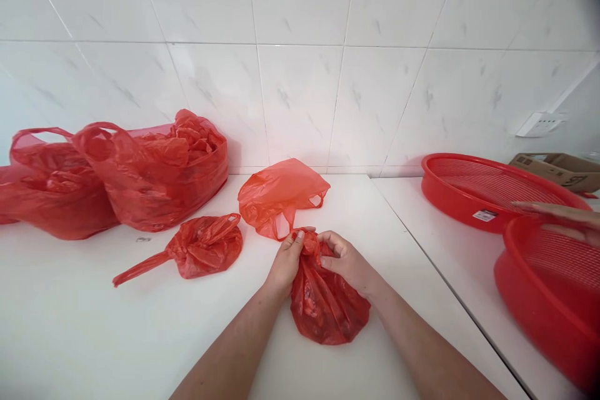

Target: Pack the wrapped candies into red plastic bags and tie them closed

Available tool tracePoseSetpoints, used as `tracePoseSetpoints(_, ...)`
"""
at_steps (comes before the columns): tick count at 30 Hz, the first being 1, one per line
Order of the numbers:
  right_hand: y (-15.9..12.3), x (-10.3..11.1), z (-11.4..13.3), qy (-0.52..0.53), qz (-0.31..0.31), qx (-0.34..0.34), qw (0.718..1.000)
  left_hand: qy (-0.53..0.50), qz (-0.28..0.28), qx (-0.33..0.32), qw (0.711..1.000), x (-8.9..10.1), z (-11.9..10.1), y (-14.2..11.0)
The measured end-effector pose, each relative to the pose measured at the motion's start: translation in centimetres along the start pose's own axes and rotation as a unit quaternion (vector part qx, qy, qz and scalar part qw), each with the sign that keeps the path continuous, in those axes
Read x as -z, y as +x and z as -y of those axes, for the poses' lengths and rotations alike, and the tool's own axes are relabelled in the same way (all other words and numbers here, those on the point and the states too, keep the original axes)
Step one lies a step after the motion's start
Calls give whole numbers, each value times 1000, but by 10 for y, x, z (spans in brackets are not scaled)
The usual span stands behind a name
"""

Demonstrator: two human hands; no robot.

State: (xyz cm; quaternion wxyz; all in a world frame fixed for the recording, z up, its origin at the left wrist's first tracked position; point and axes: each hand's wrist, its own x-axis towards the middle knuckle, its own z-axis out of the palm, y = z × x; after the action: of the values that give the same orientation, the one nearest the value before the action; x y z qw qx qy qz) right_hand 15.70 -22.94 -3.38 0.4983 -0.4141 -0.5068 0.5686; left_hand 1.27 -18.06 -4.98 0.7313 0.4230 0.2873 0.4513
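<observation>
A filled red plastic bag (328, 306) rests on the white table in front of me, its contents dark and not clear through the film. My left hand (288, 259) pinches the gathered neck of this bag from the left, thumb on top. From the right, my right hand (342, 256) grips the same neck with thumb and fingers closed. Just behind my hands lies a flat, loose red plastic bag (284, 190) with its handles toward me. To the left sits a knotted red bag (210, 247) with a long twisted tail.
Two large red bags (159, 181) stuffed with crumpled red plastic stand at the back left. On the right are a red sieve (469, 212) and a nearer red sieve (539, 300), with another person's hand (567, 219) over them. Behind them stands a cardboard box (557, 169). A tiled wall closes the back.
</observation>
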Motion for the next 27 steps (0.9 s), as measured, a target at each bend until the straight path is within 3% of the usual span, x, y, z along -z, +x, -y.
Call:
tracePoseSetpoints(6,8,3,-12,-160,-164,-11,973,-13,32,-7,999,-6,-1,-3)
tracePoseSetpoints(11,7,6,-15,-216,-212,9,953,101,100,-27,989,-9,-2,-7)
tracePoseSetpoints(13,7,8,-14,-178,-208,9,962,140,101,-39,984,-9,-2,-8)
tracePoseSetpoints(17,8,11,-10,32,-145,-56,987,169,65,-66,981,-7,2,-7)
tracePoseSetpoints(20,10,18,-8,164,-112,-62,978,185,25,-103,977,-4,5,-5)
tracePoseSetpoints(22,12,26,-8,204,-136,-32,969,223,-11,-141,965,-1,6,-3)
tracePoseSetpoints(24,14,38,-10,161,-196,-13,967,267,-50,-182,945,3,5,-1)
tracePoseSetpoints(26,15,52,-12,-6,-283,-23,959,291,-90,-214,928,7,2,1)
tracePoseSetpoints(27,15,60,-13,-105,-326,-36,939,293,-114,-225,922,8,0,1)
